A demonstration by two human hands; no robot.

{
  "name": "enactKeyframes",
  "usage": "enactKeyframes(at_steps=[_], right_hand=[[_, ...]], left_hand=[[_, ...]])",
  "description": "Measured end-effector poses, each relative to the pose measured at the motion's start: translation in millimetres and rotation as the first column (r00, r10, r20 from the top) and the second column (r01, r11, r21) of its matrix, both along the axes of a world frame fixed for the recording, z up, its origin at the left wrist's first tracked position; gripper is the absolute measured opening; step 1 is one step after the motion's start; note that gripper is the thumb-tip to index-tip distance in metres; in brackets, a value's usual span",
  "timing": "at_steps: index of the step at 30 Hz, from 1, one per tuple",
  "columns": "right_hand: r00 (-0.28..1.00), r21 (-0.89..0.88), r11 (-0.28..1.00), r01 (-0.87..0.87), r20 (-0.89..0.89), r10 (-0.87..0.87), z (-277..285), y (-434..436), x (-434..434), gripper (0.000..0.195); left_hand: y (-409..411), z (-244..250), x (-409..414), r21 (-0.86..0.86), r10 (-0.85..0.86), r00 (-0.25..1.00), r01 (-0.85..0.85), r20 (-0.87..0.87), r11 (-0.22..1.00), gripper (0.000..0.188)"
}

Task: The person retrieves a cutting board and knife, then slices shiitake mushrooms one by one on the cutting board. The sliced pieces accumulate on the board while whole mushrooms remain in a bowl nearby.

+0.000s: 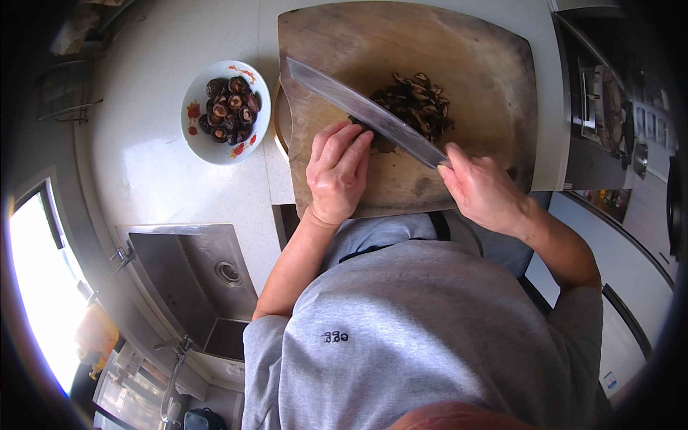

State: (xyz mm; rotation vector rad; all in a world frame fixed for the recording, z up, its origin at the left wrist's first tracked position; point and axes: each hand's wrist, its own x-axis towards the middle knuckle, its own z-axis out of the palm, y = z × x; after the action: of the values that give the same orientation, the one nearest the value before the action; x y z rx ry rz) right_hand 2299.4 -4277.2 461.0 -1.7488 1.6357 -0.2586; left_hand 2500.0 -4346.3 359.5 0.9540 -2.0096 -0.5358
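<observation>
On a large wooden cutting board, my left hand presses its fingertips on a dark mushroom, only partly visible beside the blade. My right hand grips a cleaver-like kitchen knife whose broad metal blade points to the upper left, close against the left fingertips; its handle is hidden in the hand. Beyond the blade lies a pile of sliced dark mushrooms. To the left of the board, a white bowl with red flower decoration holds several whole dark mushrooms.
A round object shows partly under the board's left edge. The pale countertop runs left to a steel sink with a faucet. At the right stands a stove area.
</observation>
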Motion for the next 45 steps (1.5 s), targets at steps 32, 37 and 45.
enactKeyframes(at_steps=[32,37,45], right_hand=[[0.999,0.083,0.996,0.029,0.032,-0.032,-0.5,-7.0,-0.8,0.014],[0.999,-0.006,0.999,0.032,0.015,-0.032,-13.3,-15.2,6.4,0.015],[0.998,0.069,0.997,0.035,0.042,-0.038,11.9,-2.8,-6.7,0.015]], left_hand=[[4.3,0.3,-10.3,0.02,-0.029,0.999,0.029,-0.021,0.999,0.024],[3.1,1.9,-10.4,0.016,-0.034,0.999,0.034,-0.015,0.999,0.024],[5.1,-2.4,-8.2,0.024,-0.018,0.999,0.018,-0.033,1.0,0.024]])
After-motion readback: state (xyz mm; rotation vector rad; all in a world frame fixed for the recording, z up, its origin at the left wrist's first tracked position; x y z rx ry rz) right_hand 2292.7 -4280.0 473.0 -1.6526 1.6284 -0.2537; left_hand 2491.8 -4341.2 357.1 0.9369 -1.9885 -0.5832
